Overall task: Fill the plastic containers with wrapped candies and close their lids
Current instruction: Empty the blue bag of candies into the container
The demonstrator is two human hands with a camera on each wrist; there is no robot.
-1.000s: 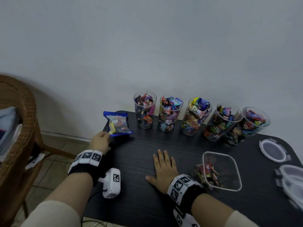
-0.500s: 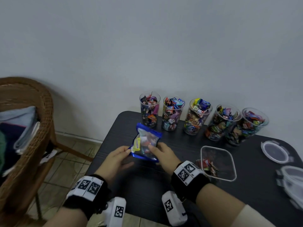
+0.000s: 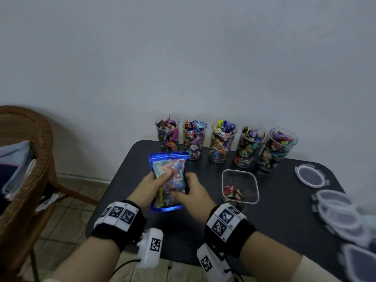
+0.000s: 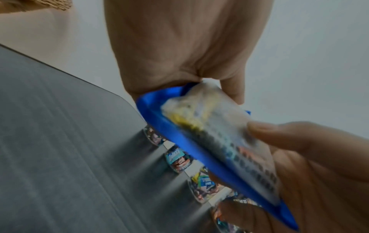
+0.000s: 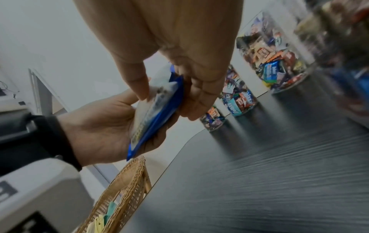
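Note:
A blue-edged clear bag of wrapped candies (image 3: 169, 178) is held upright above the near left part of the black table (image 3: 284, 220). My left hand (image 3: 151, 185) grips its left side with the thumb across the front. My right hand (image 3: 192, 193) grips its lower right side. In the wrist views the bag (image 4: 215, 141) (image 5: 157, 110) sits between both palms. A square clear plastic container (image 3: 240, 186) stands to the right of my hands with a few wrapped candies in its bottom. Several round clear lids (image 3: 310, 176) lie at the table's right.
Several clear cups (image 3: 222, 144) full of wrapped candies stand in a row along the wall at the back of the table. A wicker chair (image 3: 26, 159) with folded cloth stands to the left of the table. A stack of round containers (image 3: 341, 212) sits at the right edge.
The left hand brought the bag from the table's back left corner to the near middle. The right hand rose off the table and took hold of it. The bag now stands upright.

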